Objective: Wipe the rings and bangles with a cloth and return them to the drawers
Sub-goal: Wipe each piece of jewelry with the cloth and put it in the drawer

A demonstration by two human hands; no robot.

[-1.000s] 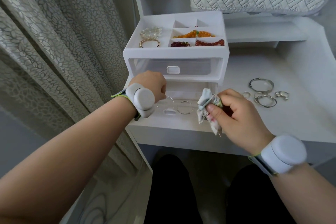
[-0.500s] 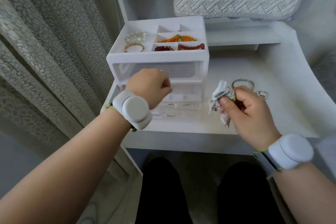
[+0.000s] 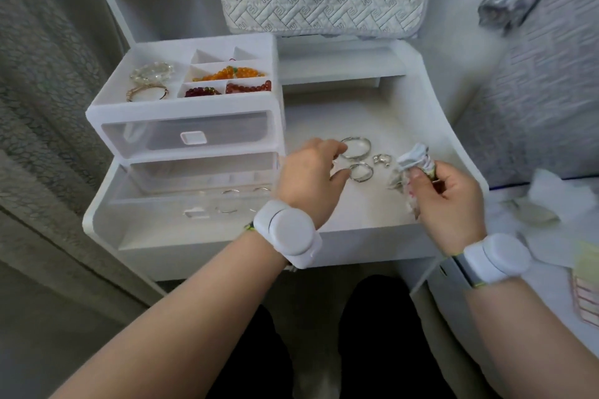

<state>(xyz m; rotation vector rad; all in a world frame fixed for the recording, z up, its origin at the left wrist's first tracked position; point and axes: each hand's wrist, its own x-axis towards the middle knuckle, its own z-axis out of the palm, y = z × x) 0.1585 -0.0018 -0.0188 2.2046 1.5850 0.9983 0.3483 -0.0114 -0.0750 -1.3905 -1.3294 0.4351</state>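
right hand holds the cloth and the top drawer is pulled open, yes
No: the head view shows the top drawer shut; it is the lower drawer that is pulled open. The right hand does hold the cloth.

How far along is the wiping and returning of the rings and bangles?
Done: a few rings lie in the open lower drawer. In hand: the right hand grips the cloth, the left hand reaches toward two bangles on the table. Left: those bangles and the small rings beside them.
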